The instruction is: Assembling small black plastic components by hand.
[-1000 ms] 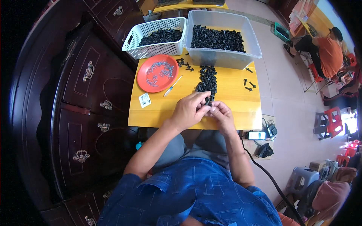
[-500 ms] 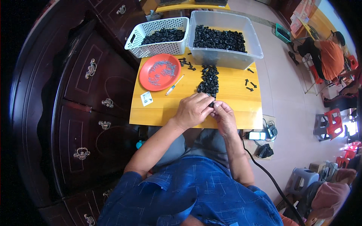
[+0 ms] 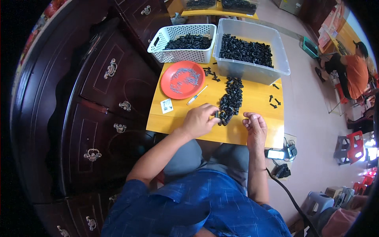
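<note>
A strip of small black plastic parts (image 3: 233, 96) runs down the yellow table toward me. At its near left end my left hand (image 3: 200, 120) pinches one small black plastic part (image 3: 216, 114) between thumb and fingers. My right hand (image 3: 256, 128) is raised at the right of the strip, apart from it, with fingers curled and thumb pressed against them. Whatever it may hold is too small to make out. Left of the strip sits a red plate (image 3: 166, 87) with many thin silvery pins (image 3: 191, 75) scattered on it.
At the back stand a white perforated basket (image 3: 181, 56) and a clear bin (image 3: 252, 73), both holding black parts. A screwdriver-like tool (image 3: 197, 94) and a white card (image 3: 167, 106) lie by the plate. Loose black pieces (image 3: 274, 104) lie right. Dark cabinets (image 3: 98, 98) line the left; a person (image 3: 353, 75) sits far right.
My hands, together at the strip's near end before, are now apart: the left at the strip's left side, the right moved off to the right. The whole view has shifted slightly.
</note>
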`<state>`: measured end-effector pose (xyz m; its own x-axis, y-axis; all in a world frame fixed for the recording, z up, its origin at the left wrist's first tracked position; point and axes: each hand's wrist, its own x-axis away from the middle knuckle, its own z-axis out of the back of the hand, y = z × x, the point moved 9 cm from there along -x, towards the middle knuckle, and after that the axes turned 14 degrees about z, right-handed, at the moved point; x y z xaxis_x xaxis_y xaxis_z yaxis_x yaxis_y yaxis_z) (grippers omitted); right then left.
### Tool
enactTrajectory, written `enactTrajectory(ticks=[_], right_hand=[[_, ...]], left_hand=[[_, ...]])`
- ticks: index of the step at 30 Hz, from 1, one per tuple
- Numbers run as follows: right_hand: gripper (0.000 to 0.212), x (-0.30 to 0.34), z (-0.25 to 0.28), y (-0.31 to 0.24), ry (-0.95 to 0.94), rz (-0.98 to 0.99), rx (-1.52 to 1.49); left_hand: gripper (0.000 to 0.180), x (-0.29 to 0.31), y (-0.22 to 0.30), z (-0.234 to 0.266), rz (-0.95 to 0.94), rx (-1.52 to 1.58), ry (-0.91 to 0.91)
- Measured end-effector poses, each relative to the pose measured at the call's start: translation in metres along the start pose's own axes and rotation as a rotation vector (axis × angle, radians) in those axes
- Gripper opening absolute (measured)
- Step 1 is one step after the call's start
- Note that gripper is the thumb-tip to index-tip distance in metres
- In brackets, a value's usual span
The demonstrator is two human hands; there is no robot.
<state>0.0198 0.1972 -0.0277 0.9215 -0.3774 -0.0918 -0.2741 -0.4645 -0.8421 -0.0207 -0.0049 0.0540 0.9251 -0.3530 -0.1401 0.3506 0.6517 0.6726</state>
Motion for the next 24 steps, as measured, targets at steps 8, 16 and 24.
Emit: enactTrajectory(ticks=[8, 16, 24], right_hand=[[0.025, 0.006, -0.123, -0.165, -0.482, 0.367, -0.360], [0.036, 0.023, -0.113, -0.327, -0.558, 1.003, 0.057], [0.035, 0.043, 0.043, -0.385, -0.641, 1.102, 0.060]], left_hand=[[0.034, -0.066, -0.111, 0.047, 0.590, 0.492, -0.211], [0.062, -0.147, -0.052, 0.171, 0.382, 0.262, 0.193], [0.019, -0.068, 0.113, 0.188, -0.095, 0.653, -0.183]])
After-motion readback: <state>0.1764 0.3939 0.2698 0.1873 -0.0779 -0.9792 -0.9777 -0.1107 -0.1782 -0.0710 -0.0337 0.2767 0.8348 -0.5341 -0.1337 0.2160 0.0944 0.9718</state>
